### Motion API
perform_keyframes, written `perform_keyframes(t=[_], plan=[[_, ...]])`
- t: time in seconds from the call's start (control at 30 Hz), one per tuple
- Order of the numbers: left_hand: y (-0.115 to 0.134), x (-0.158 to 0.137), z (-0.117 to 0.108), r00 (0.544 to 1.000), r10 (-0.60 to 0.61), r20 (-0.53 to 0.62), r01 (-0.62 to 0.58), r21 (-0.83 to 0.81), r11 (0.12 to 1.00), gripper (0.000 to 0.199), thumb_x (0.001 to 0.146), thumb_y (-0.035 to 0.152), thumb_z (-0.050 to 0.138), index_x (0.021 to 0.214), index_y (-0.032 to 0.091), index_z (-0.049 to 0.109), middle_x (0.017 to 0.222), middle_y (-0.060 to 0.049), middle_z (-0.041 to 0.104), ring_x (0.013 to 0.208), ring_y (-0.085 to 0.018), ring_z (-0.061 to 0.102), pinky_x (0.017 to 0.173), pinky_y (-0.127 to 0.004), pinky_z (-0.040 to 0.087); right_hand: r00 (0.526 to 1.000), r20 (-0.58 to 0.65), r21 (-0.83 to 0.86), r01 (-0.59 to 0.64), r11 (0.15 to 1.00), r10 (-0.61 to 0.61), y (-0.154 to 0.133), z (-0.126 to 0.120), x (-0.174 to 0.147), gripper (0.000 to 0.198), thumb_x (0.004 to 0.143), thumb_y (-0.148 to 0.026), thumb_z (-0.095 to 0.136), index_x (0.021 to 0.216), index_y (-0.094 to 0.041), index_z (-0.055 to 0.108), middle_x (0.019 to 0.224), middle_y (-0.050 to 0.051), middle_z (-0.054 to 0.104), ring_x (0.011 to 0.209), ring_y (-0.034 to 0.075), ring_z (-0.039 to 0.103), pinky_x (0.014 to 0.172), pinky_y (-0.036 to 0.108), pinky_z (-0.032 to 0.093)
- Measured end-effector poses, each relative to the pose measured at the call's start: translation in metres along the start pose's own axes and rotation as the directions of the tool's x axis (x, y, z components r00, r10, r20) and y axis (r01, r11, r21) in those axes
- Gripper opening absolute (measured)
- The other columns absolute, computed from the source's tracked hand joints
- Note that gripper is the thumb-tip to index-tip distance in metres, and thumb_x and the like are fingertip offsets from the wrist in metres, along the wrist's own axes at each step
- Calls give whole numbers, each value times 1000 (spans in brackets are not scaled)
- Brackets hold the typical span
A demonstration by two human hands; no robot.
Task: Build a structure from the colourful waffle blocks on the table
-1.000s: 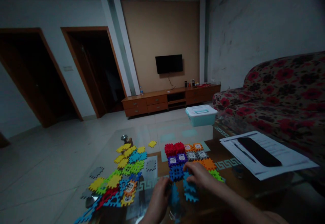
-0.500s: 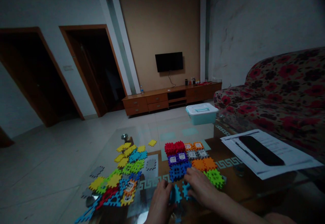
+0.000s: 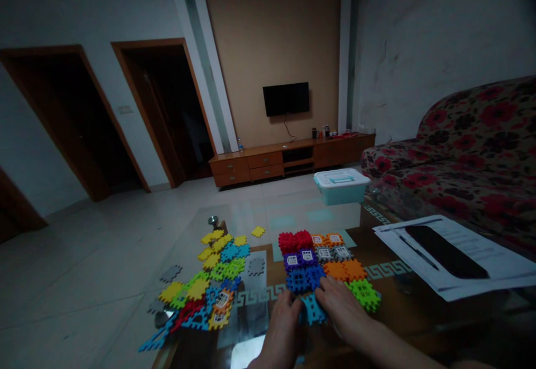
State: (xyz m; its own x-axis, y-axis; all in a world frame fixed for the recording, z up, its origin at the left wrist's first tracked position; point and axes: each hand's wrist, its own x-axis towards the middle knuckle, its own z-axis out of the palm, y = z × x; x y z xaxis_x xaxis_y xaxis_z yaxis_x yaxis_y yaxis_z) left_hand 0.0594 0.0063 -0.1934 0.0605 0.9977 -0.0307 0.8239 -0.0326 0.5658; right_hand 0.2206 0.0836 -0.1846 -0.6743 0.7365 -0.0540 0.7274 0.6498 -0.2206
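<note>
Between my two hands, at the near edge of the block rows, is a light-blue notched building piece (image 3: 312, 309). My left hand (image 3: 286, 320) is closed at its left side, fingers curled, partly hiding it. My right hand (image 3: 344, 306) is closed on its right side, fingertips at the upper edge. Just beyond sit dark-blue blocks (image 3: 298, 280), then purple blocks (image 3: 292, 260) and red blocks (image 3: 295, 240). On the right of these are orange blocks (image 3: 345, 270), grey blocks (image 3: 324, 254) and a lime-green block (image 3: 365, 295).
Loose flat pieces, such as a yellow piece (image 3: 198, 289) and a grey piece (image 3: 256, 267), lie left on the glass table (image 3: 251, 330). Papers (image 3: 448, 288) with a pen and a black case (image 3: 446, 250) lie right. A lidded teal box (image 3: 342, 188) stands beyond.
Two light-blue pieces stood apart between my hands; the gap has closed and one light-blue shape now shows there. The view has shifted slightly left.
</note>
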Motion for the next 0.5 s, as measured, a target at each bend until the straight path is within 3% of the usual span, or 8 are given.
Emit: perform_keyframes(t=[0.13, 0.23, 0.37, 0.5], plan=[[-6, 3, -8, 999, -25, -37, 28, 86, 996, 30, 82, 17, 54, 109, 20, 64, 126, -9, 56, 117, -25, 49, 100, -37, 39, 999, -36, 72, 12, 997, -9, -7, -4, 0, 31, 72, -10, 64, 101, -18, 69, 115, 12, 64, 110, 31, 55, 92, 42, 40], [-23, 17, -31, 978, -82, -194, 123, 215, 969, 25, 88, 20, 48, 107, 19, 64, 120, -9, 59, 114, -25, 51, 97, -37, 39, 999, -43, 129, 30, 991, -25, -19, -11, 4, 28, 74, -8, 62, 98, -19, 69, 111, 11, 64, 108, 31, 55, 89, 42, 41], [-72, 46, -67, 900, -172, -401, 325, 353, 878, 34, 91, 19, 44, 121, 17, 59, 130, -12, 56, 124, -26, 48, 102, -40, 37, 994, -67, 208, 95, 974, -82, -36, -8, 15, 27, 76, -9, 63, 99, -22, 68, 112, 8, 64, 109, 30, 55, 89, 41, 42], [-127, 65, -90, 807, -316, -499, 519, 344, 782, 42, 94, 22, 42, 134, 12, 52, 144, -17, 49, 135, -29, 40, 104, -44, 37, 967, -155, 346, 243, 906, -200, -48, 4, 43, 36, 75, -8, 67, 108, -23, 66, 117, 6, 63, 112, 25, 54, 94, 36, 42]])
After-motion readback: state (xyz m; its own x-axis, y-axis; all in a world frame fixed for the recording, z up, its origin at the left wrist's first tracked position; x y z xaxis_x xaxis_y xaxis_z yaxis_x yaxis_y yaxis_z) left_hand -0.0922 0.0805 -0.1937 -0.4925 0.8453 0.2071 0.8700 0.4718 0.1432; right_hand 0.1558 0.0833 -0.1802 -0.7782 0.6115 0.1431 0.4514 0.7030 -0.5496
